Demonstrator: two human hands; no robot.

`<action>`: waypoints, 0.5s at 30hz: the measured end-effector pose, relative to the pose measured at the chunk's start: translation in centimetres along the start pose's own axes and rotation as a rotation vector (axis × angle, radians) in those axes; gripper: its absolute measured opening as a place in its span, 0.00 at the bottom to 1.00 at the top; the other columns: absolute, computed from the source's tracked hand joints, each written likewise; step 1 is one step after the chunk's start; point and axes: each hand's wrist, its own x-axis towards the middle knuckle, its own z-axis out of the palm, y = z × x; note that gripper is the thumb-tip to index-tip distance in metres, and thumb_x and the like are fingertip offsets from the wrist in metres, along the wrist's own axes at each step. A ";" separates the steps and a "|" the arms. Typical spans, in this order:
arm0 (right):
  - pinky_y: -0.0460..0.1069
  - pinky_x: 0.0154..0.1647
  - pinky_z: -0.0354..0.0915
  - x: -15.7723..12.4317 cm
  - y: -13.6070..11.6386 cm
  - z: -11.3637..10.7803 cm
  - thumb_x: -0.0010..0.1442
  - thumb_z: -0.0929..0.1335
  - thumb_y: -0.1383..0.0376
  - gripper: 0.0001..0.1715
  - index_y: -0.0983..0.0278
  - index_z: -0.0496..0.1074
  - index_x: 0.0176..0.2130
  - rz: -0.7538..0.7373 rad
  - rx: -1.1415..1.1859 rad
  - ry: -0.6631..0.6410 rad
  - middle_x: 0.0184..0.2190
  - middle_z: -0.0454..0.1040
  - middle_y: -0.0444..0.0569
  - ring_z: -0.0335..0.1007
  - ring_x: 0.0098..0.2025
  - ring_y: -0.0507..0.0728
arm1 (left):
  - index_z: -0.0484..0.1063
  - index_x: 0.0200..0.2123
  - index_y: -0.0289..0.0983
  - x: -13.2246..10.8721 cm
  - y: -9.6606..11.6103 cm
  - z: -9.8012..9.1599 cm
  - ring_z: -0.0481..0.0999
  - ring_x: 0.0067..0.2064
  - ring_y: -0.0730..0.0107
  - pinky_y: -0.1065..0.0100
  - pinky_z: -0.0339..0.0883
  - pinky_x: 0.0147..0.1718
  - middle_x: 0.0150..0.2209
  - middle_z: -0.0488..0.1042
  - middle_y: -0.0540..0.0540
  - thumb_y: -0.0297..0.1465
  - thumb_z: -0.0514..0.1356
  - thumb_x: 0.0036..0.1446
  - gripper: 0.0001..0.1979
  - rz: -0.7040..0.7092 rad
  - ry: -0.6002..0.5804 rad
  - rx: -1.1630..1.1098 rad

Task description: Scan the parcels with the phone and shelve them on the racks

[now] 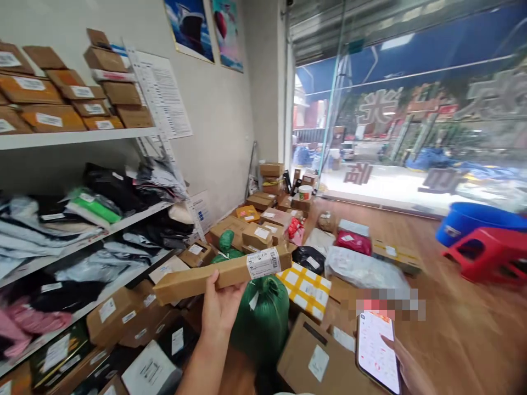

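A long, narrow cardboard box (230,273) with a white shipping label (263,264) near its right end rests in my left hand (224,302), thumb on its near face. It is raised above the parcels and slightly tilted, right end higher. At the lower right, my right hand (401,362) grips a smartphone (376,351) with a lit screen, the thumb over the display. Below the long box sits a green tied sack (265,312). A large cardboard box (321,362) lies just left of the phone.
Shelves (82,137) at left hold labelled boxes and bagged parcels. More parcels, including a yellow-taped white box (307,291) and a grey plastic-wrapped package (364,271), cover the floor. A red stool (489,255) and a blue tub (477,222) stand right, before a glass front (411,126).
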 end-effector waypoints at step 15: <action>0.52 0.26 0.76 -23.4 0.9 -18.2 0.55 0.74 0.67 0.29 0.72 0.65 0.54 -0.044 0.163 0.045 0.29 0.83 0.56 0.80 0.26 0.62 | 0.72 0.46 0.41 -26.5 -10.6 0.4 0.78 0.46 0.57 0.50 0.76 0.44 0.44 0.78 0.44 0.29 0.58 0.59 0.11 -0.243 -0.035 0.082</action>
